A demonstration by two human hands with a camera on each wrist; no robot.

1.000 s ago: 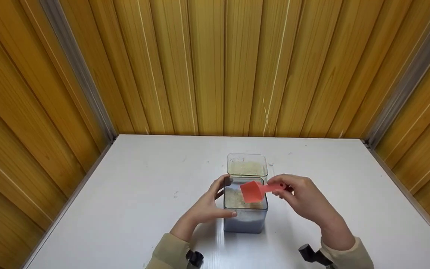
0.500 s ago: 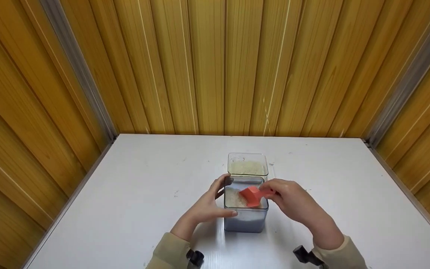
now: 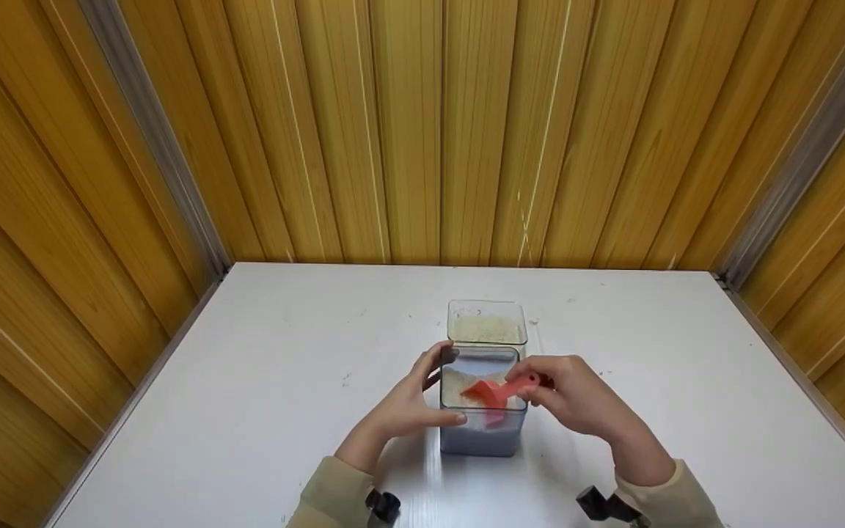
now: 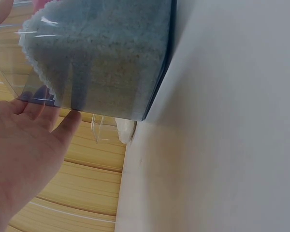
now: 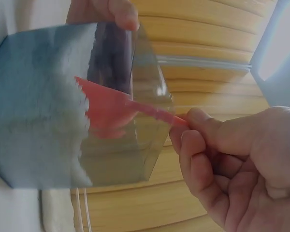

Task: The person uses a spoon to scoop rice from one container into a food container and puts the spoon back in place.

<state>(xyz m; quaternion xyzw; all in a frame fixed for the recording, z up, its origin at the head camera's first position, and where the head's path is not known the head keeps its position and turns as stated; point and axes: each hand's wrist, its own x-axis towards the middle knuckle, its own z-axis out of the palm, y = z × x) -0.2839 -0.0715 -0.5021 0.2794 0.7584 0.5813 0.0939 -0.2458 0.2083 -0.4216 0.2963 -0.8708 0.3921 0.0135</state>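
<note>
A clear bluish square container [image 3: 480, 441] stands on the white table, partly filled with pale grains that look like rice [image 3: 458, 383]. My left hand [image 3: 406, 405] holds it from the left, thumb across the near wall and fingers by the far left corner. Between thumb and fingers, my right hand [image 3: 576, 396] pinches the handle end of a red scoop [image 3: 490, 394] at the container's right rim. In the right wrist view the scoop [image 5: 106, 104] slants down inside the container, its front edge in the grains. The left wrist view shows the grains [image 4: 101, 58] piled unevenly against the wall.
Directly behind stands a second clear container [image 3: 486, 306] holding similar grains. The white tabletop [image 3: 305, 352] has a few small specks on it. Wood-patterned panels [image 3: 408, 132] rise behind the table and along both sides.
My right hand has moved slightly left and down, lowering the scoop from above the opening into the container, its front now in the grains. The left hand has stayed in place.
</note>
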